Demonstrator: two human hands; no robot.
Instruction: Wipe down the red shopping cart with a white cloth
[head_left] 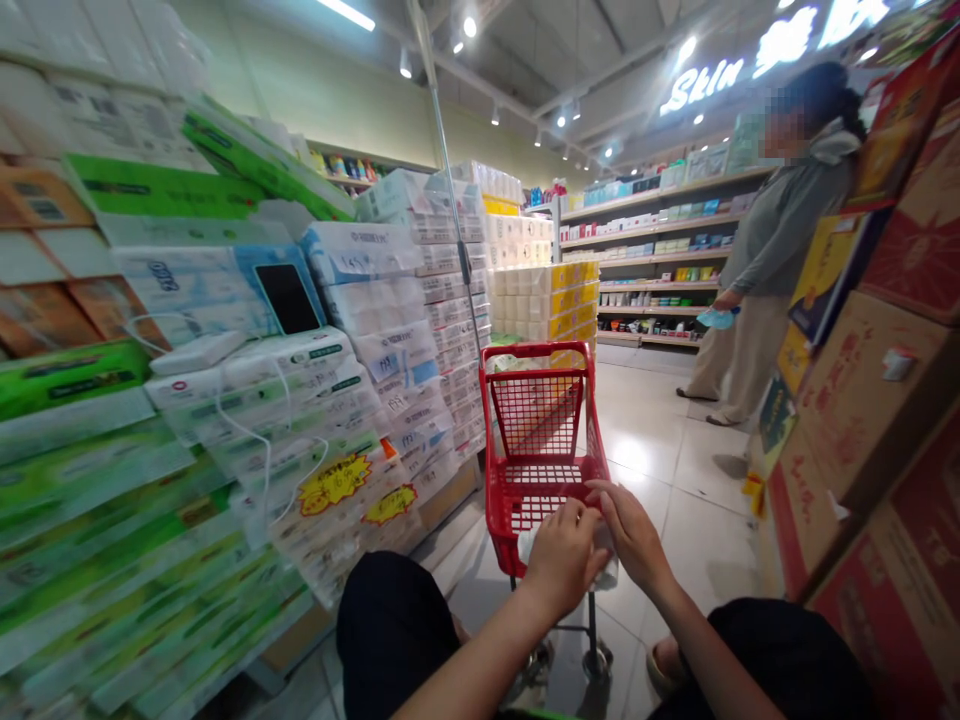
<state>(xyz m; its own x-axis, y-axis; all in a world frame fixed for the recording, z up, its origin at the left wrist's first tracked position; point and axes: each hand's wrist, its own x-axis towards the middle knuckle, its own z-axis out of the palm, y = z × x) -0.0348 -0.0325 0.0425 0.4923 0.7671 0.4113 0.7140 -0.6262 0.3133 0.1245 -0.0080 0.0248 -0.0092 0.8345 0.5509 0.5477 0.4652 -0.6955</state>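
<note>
A crumpled white wipe or cloth (610, 574) shows in pieces under and beside both hands, at the near end of a red shopping cart (493, 525). My left hand (564, 553) is closed on it, fingers curled and partly overlapping the cart's basket. Close against it on the right, my right hand (632, 532) has its fingers bent toward the left hand, with the white material below them. Most of the cloth is covered by the hands. The cart's grid basket shows no goods in it.
Stacked tissue packs (382, 260) rise on the left, with a phone (287, 298), white cables and a white box-like device (199, 352) on them. Cartons (874, 400) line the right. A person (780, 220) stands in the tiled aisle near shelves (652, 245). My knees flank the cart.
</note>
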